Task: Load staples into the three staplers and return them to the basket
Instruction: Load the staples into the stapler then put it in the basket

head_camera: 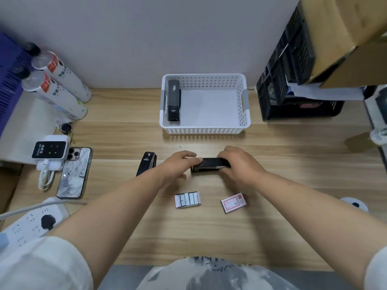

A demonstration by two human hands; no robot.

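A black stapler (210,164) lies sideways on the wooden desk in the middle. My right hand (240,164) grips its right end, fingers curled over the top. My left hand (180,164) holds its left end, thumb on the top edge. A second black stapler (147,165) lies on the desk just left of my left wrist. A third black stapler (173,101) lies inside the white perforated basket (206,128), against its left wall. An open tray of staple strips (187,199) and its red-and-white box sleeve (233,203) lie near the front, below my hands.
A phone (74,173), a charger with cable (50,151) and a power strip (31,223) sit at the left. Two white tubes (62,86) lean at the back left. Black crates (293,80) and a cardboard box (343,38) stand at the right.
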